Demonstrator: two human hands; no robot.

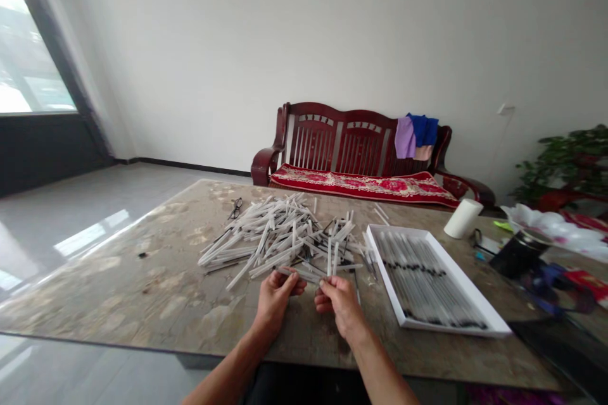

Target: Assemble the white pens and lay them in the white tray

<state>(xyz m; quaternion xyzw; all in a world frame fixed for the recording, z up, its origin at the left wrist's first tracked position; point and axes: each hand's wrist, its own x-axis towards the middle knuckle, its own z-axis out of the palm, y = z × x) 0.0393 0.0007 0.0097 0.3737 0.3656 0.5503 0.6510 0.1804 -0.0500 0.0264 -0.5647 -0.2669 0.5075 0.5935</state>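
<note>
Right hand [341, 302] grips pen [306, 274]; tray [384, 275] full.

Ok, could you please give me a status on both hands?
Left hand, right hand: both on one white stick. Pile of sticks just beyond. Filled tray to the right, nothing blocking.

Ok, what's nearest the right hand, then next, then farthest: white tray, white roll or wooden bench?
1. white tray, on the table just right of the right hand.
2. white roll, beyond the tray's far corner.
3. wooden bench, against the back wall.
</note>
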